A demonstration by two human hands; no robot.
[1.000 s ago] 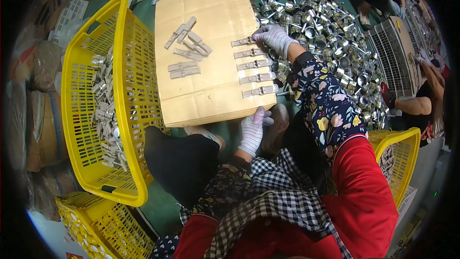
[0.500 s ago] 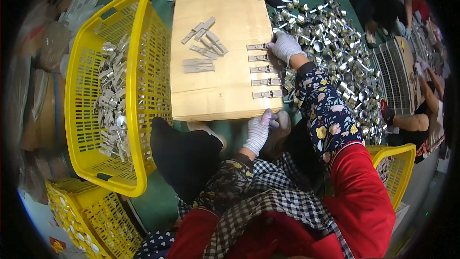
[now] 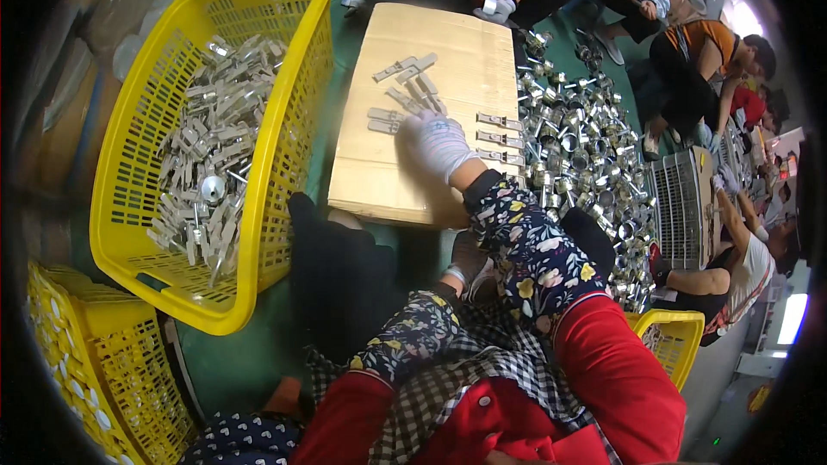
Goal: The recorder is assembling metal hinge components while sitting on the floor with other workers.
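Note:
My right hand [image 3: 441, 148], in a pale striped glove, is over a tan cardboard slab [image 3: 379, 181]. Its fingers meet the near end of a loose group of flat grey metal clips [image 3: 417, 86]; motion blur and the hand's own back hide the fingertips. Two more clips [image 3: 384, 120] lie side by side just left of the hand. Along the slab's right edge other clips [image 3: 499, 138] are lined up in a row, the nearest part covered by my floral sleeve. Below the slab's near edge, in shadow, is my left hand [image 3: 469, 258]; its fingers are indistinct.
A large yellow basket [image 3: 297, 120] full of similar clips stands left. To the right, shiny metal cups with stems [image 3: 577, 142] lie heaped on the green floor. Another yellow basket [image 3: 685, 336] is at lower right, stacked yellow crates [image 3: 138, 370] at lower left. Other people sit across and right.
My right hand has moved left from the row at the slab's right edge to the loose clips. My left hand has dropped slightly nearer my lap. The view has shifted.

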